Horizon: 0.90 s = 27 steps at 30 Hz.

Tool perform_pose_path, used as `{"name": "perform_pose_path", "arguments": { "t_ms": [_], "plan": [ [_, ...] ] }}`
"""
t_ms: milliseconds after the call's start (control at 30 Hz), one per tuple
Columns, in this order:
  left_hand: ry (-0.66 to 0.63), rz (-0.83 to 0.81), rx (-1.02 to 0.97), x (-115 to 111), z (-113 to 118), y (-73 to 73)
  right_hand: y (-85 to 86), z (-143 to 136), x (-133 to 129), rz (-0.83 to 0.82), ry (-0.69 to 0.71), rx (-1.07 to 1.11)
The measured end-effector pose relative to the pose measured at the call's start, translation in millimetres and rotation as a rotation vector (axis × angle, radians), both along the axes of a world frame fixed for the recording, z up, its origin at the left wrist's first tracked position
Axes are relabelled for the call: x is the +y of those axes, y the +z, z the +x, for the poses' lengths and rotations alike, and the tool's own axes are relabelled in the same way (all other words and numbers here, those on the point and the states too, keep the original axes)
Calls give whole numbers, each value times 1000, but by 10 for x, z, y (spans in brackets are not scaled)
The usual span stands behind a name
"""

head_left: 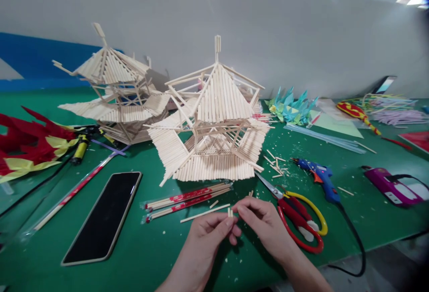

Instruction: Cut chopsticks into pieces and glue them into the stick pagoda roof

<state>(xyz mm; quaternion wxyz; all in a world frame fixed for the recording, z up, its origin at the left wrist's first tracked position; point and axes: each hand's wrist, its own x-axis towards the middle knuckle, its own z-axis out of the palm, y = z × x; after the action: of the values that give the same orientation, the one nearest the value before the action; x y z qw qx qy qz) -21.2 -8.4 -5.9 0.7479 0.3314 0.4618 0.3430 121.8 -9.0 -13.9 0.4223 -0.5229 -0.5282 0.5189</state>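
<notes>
Between the thumb and fingers of my left hand (214,236) are short pieces of wooden stick (230,212), held upright side by side. My right hand (259,220) is closed in a pinch right beside these pieces, its fingertips meeting them; what lies inside that pinch is hidden. Just beyond the hands are a longer bare stick (205,213) and red-wrapped packs of chopsticks (187,198). Behind them stands a wooden stick pavilion model (214,162), its upper roof partly covered with sticks and partly bare frame.
Scissors (301,216) and a blue glue gun (318,173) with a cord lie to the right, near a purple device (395,187). At left are a phone (103,218), a second pavilion model (117,100) and red paper craft (30,140). Stick offcuts (276,166) litter the green table (150,260).
</notes>
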Motion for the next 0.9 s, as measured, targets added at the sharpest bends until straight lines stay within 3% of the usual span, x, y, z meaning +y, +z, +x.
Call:
{"name": "perform_pose_path", "arguments": {
  "t_ms": [200, 400, 533, 667, 800, 900],
  "plan": [
    [-28, 60, 62, -4, 11, 5, -20, -76, 14, -67, 47, 63],
    [-78, 214, 296, 115, 31, -122, -112, 12, 22, -84, -133, 74],
    [-82, 376, 413, 216, 91, -222, -142, 63, -8, -87, -172, 96],
    [-104, 407, 393, 205, 152, -91, -103, 53, -29, -83, -193, 116],
    [-123, 300, 286, 145, 164, 81, 2, -19, -42, -48, -175, 143],
    [-86, 225, 215, 118, 136, 125, 108, -82, -49, -12, -134, 150]
  ]
}}
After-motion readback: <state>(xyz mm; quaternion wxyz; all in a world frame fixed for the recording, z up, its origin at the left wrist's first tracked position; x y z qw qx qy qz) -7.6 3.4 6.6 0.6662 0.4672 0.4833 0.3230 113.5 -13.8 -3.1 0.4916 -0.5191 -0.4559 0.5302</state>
